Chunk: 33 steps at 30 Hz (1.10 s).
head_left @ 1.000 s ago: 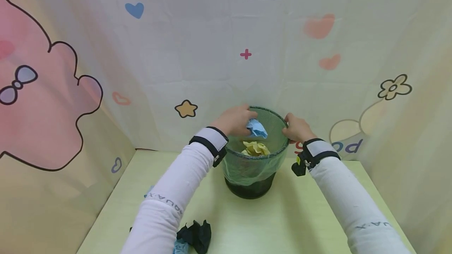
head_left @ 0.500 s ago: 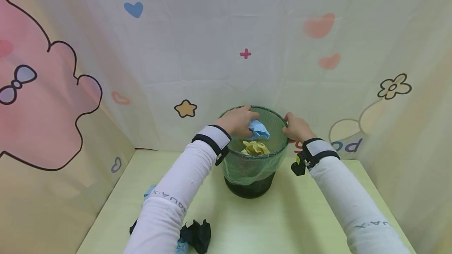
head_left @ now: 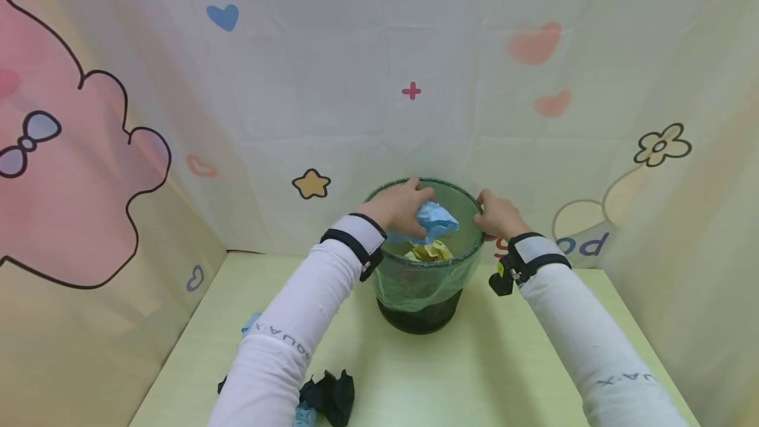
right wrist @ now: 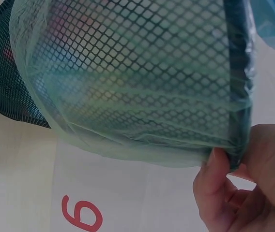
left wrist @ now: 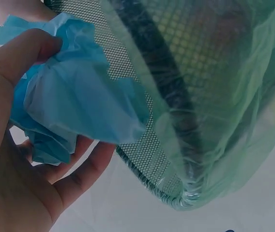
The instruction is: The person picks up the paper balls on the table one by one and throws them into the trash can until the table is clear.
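A mesh wastebasket (head_left: 418,318) lined with a green plastic bag (head_left: 423,288) stands at the back middle of the table. Over its opening, my left hand (head_left: 402,208) holds crumpled blue paper (head_left: 437,219); the left wrist view shows thumb and fingers around the blue paper (left wrist: 74,96). Inside the basket lies crumpled yellow paper (head_left: 429,252). My right hand (head_left: 500,215) pinches the basket's rim on the right side. Seen from the right wrist, its thumb and fingers close on the bag-covered rim (right wrist: 239,96).
Crumpled black paper (head_left: 332,397) and blue paper (head_left: 305,415) lie at the front left of the table, partly behind the left sleeve (head_left: 290,321). Another blue scrap (head_left: 250,323) shows beyond that sleeve. A printed curtain (head_left: 356,84) hangs close behind the basket.
My left hand has moved slightly right and further over the basket with the blue paper, more of which now shows. The right hand stays on the rim.
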Available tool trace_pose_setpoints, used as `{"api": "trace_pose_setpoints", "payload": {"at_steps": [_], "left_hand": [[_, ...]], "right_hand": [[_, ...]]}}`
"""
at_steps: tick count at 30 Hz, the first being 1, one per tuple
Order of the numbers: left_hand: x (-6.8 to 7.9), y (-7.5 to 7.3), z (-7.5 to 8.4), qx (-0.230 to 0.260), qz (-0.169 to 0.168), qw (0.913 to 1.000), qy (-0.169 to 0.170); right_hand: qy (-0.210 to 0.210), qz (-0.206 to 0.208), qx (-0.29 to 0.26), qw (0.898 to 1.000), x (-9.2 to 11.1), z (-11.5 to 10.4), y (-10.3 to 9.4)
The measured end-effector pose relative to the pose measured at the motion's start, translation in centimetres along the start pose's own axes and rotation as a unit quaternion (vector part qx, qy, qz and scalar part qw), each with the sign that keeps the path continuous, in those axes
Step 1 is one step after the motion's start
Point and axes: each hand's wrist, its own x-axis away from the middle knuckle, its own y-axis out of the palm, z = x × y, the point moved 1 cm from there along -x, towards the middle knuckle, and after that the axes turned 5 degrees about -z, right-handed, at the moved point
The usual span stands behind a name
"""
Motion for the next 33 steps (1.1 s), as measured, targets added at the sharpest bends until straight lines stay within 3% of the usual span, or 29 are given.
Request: {"api": "trace_pose_setpoints", "payload": {"at_steps": [12,26,33], "left_hand": [[0.0,0.5,-0.3,0.015,0.024,0.9996,0.004],[0.5,1.1,-1.0,0.017,-0.001,0.9998,-0.012],[1.1,1.0,-1.7,0.023,0.003,0.9997,-0.002]], "right_hand": [[0.003,-0.006,-0.001,1.000,0.0,-0.1,0.1],[-0.003,-0.007,0.007,1.000,0.1,-0.2,-0.1],[-0.001,-0.006,0.008,1.000,0.0,-0.1,-0.1]]}}
